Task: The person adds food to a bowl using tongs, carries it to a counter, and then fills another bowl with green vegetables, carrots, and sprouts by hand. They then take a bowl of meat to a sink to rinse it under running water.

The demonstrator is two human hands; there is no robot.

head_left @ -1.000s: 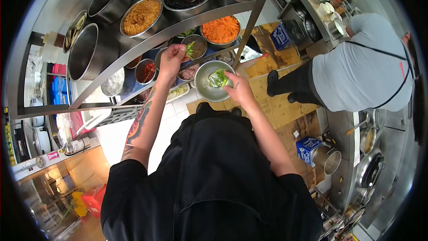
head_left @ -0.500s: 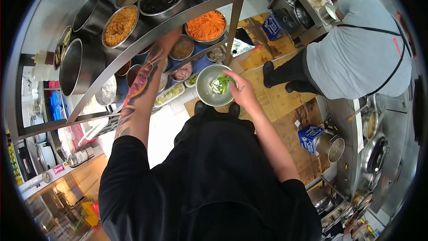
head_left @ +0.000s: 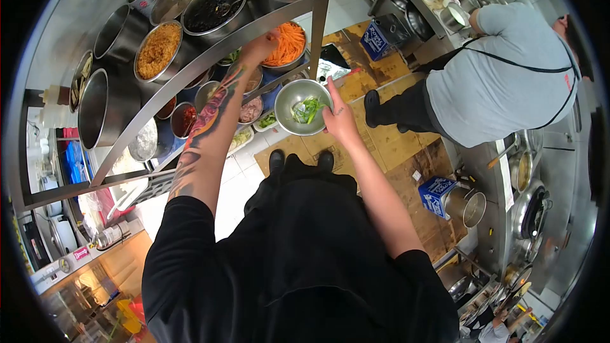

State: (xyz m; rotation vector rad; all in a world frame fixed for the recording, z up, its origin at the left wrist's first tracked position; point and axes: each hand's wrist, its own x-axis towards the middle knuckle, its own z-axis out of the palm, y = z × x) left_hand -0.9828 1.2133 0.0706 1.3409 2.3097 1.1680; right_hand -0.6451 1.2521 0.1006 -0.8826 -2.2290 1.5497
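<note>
A metal bowl (head_left: 286,92) with sliced green and white pieces (head_left: 307,110) inside is held at its right rim by my right hand (head_left: 341,119). My left hand (head_left: 259,48), on the tattooed arm, reaches under the steel shelf edge to the left side of the shredded carrots (head_left: 287,44). Its fingers look bunched together, and what they hold, if anything, is too small to tell. Just below that arm are a container of pale pink pieces (head_left: 251,109) and a container of chopped greens (head_left: 267,120).
A steel frame post (head_left: 321,13) rises beside the carrots. Metal bowls with a dark food (head_left: 210,9) and an orange-brown crumbly food (head_left: 157,51) stand on the upper shelf. A person in a grey shirt (head_left: 502,76) stands at the right counter. Cardboard (head_left: 381,146) covers the floor.
My left hand has moved up and right to the carrots. The bowl has shifted slightly up and left, and my right hand has gone from over its contents to its right rim.
</note>
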